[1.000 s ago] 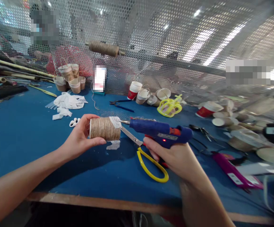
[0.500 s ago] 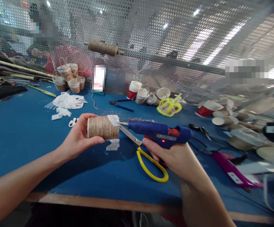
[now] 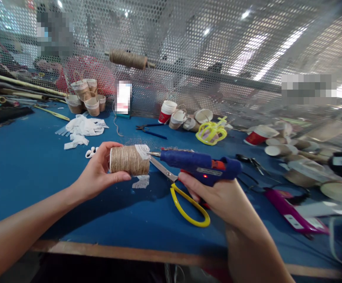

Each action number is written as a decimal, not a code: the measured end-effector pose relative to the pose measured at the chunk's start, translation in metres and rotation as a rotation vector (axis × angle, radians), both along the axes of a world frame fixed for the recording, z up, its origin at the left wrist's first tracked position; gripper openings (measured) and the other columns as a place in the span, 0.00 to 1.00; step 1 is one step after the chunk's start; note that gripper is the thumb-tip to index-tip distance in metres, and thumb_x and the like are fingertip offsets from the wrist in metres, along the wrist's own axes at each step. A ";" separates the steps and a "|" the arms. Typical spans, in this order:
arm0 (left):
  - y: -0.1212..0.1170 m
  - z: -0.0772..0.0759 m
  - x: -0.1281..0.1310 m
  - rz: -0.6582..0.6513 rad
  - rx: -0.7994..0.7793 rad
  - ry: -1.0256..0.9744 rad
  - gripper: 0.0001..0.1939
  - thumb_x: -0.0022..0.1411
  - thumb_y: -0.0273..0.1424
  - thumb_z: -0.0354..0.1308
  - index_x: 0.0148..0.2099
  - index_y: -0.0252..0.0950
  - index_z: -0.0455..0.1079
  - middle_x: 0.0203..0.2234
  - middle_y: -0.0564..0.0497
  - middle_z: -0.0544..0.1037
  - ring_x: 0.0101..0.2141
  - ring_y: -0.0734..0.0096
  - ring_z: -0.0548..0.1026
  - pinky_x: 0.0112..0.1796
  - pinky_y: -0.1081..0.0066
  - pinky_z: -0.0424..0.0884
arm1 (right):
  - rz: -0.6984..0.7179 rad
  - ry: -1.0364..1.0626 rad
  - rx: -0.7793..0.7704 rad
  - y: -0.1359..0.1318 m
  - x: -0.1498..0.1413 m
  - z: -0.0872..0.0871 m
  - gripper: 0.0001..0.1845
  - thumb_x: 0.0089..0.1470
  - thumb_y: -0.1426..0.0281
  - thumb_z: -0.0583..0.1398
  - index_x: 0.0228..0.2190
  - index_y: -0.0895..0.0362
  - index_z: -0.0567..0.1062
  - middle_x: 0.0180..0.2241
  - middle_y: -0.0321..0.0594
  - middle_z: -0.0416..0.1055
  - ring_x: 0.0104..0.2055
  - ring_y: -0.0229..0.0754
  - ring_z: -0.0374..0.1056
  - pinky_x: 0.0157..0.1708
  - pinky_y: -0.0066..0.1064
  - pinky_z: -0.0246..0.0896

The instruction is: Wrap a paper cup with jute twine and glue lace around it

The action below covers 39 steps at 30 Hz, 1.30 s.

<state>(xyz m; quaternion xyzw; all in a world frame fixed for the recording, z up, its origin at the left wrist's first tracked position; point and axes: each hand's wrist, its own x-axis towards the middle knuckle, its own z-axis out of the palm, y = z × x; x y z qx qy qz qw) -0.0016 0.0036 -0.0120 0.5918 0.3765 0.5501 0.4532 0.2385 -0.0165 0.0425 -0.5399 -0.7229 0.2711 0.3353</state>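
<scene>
My left hand (image 3: 103, 167) is wrapped round a paper cup covered in twine (image 3: 128, 161), held on its side above the table. A strip of white lace (image 3: 142, 151) lies over the cup's right end. My right hand (image 3: 209, 192) grips a blue glue gun (image 3: 199, 164) with a lit red light. The gun's metal nozzle points left and meets the lace, or very nearly so. Below the gun, yellow-handled scissors (image 3: 188, 206) lie on the blue table, partly hidden by my right hand. A loose scrap of lace (image 3: 140, 182) rests under the cup.
White lace (image 3: 85, 127) is heaped at the left, with small twine-wrapped baskets (image 3: 85, 96) behind. Pliers (image 3: 153, 130), a red cup (image 3: 167, 112) and a yellow woven form (image 3: 211, 132) stand toward the mesh panel (image 3: 188, 47). A purple power strip (image 3: 295, 212) lies right.
The cup and the glue gun have shifted very slightly to the right. Both hands keep the same hold.
</scene>
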 end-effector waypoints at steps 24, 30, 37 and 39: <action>0.000 0.000 -0.001 -0.012 0.000 0.014 0.29 0.40 0.30 0.69 0.43 0.37 0.58 0.32 0.52 0.71 0.33 0.68 0.71 0.33 0.70 0.70 | 0.015 0.034 -0.027 -0.001 -0.004 0.000 0.19 0.47 0.60 0.60 0.13 0.53 0.62 0.10 0.30 0.59 0.13 0.33 0.54 0.14 0.27 0.53; 0.000 0.000 -0.001 -0.003 -0.011 0.006 0.28 0.41 0.29 0.68 0.43 0.38 0.58 0.32 0.52 0.71 0.32 0.69 0.71 0.32 0.72 0.70 | 0.012 0.013 -0.032 -0.001 -0.003 0.003 0.20 0.48 0.60 0.59 0.12 0.53 0.62 0.10 0.31 0.60 0.13 0.34 0.55 0.14 0.28 0.55; 0.000 0.003 -0.001 -0.013 -0.021 -0.027 0.26 0.41 0.28 0.67 0.42 0.38 0.58 0.32 0.52 0.71 0.32 0.69 0.71 0.32 0.72 0.69 | 0.015 0.001 -0.016 -0.002 -0.001 0.001 0.20 0.48 0.59 0.59 0.13 0.53 0.62 0.10 0.31 0.60 0.13 0.34 0.55 0.14 0.28 0.55; 0.000 0.003 0.000 -0.015 -0.026 -0.041 0.26 0.41 0.28 0.67 0.42 0.38 0.58 0.32 0.52 0.71 0.32 0.70 0.71 0.31 0.72 0.69 | 0.022 0.012 -0.013 -0.002 -0.001 0.001 0.20 0.49 0.59 0.59 0.13 0.53 0.62 0.10 0.31 0.60 0.13 0.34 0.55 0.14 0.28 0.55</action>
